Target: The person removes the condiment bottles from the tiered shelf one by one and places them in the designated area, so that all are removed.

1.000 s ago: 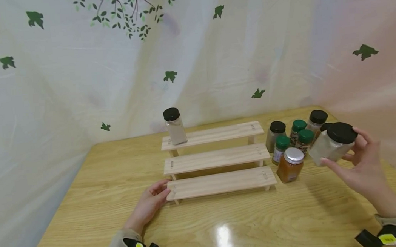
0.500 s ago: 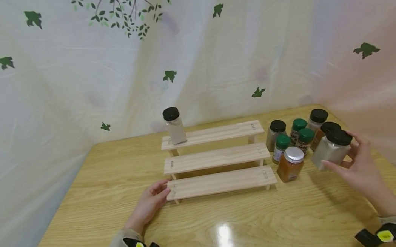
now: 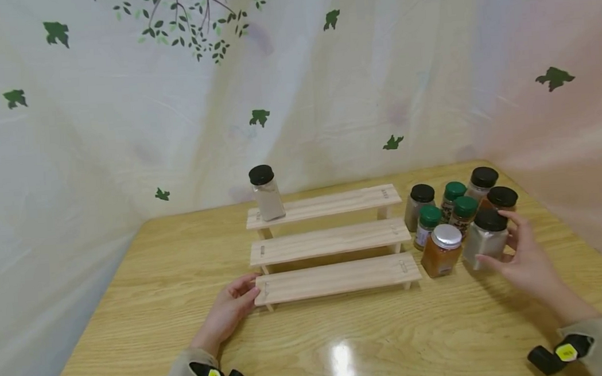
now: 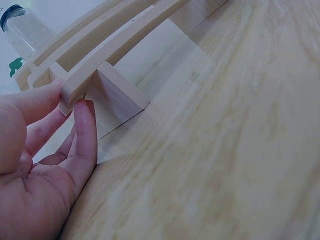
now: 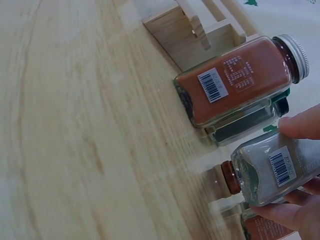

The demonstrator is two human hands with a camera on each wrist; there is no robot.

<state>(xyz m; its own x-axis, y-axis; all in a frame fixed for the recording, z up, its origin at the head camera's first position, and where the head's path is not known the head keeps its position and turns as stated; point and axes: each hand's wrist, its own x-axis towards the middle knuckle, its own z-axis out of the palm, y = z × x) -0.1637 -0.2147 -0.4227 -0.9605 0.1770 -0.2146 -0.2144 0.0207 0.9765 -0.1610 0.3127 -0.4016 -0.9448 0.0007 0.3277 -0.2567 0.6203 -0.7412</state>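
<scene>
My left hand (image 3: 228, 307) pinches the left end of the lowest board of a three-tier wooden spice rack (image 3: 337, 279). In the left wrist view, the thumb lies on the board (image 4: 95, 70) and fingers come up from under it. At the right, my right hand (image 3: 525, 260) grips a square glass spice jar (image 3: 485, 244) with a black lid and pale contents, thumb on one side and fingers on the other. A barcode label shows on this jar (image 5: 282, 167) in the right wrist view. Left of it stands a silver-lidded jar (image 3: 441, 257) of orange-brown spice.
A black-lidded jar (image 3: 269, 201) stands on the top tier's left end. Behind the held jar cluster green-lidded jars (image 3: 429, 217) and black-lidded jars (image 3: 419, 206), close together beside the rack. A patterned curtain (image 3: 295, 96) hangs behind the wooden table (image 3: 147, 289).
My right hand has moved the black-lidded jar left and down, from tilted to nearly upright, beside the silver-lidded jar. My left hand has stayed on the rack.
</scene>
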